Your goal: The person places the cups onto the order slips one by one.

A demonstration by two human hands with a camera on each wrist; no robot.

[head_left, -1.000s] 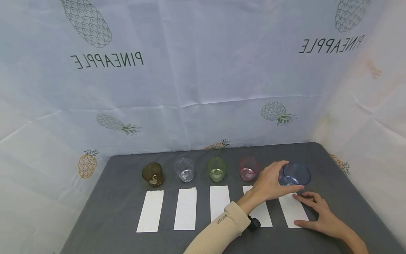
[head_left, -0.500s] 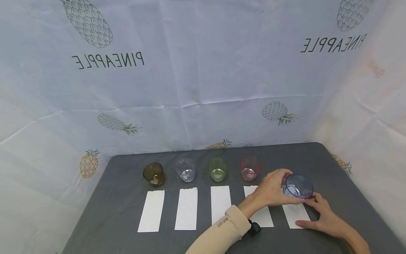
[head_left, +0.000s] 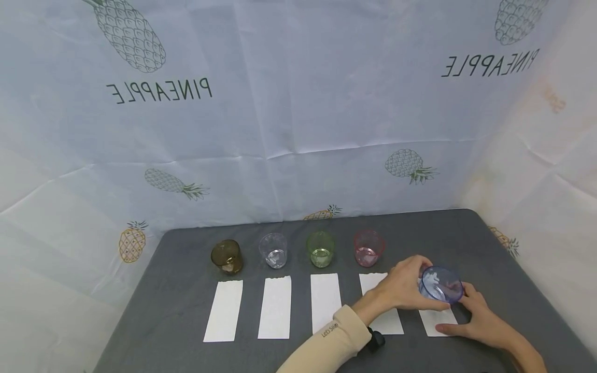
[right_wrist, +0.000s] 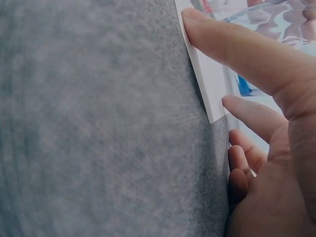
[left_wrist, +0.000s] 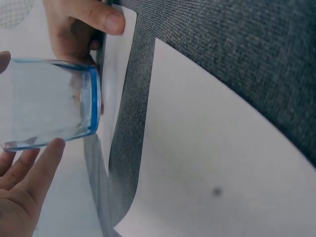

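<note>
My left hand grips a clear blue glass from the side, thumb at the near side and fingers behind. The glass is upright over the far part of the rightmost white paper strip. In the left wrist view, the thick blue base of the glass is very close to the strip; I cannot tell if they touch. My right hand is at the right side of that strip, fingers loosely bent. Its thumb lies on the paper, and its index fingertip is close to the glass.
Brown, colourless, green and pink glasses stand in a row at the back of the dark grey table. Before each lies a white strip, such as the leftmost strip. A pineapple-print cloth hangs behind.
My left hand has brought the blue glass nearer and slightly to the right, over the rightmost strip. The right hand has stayed almost in place by the strip.
</note>
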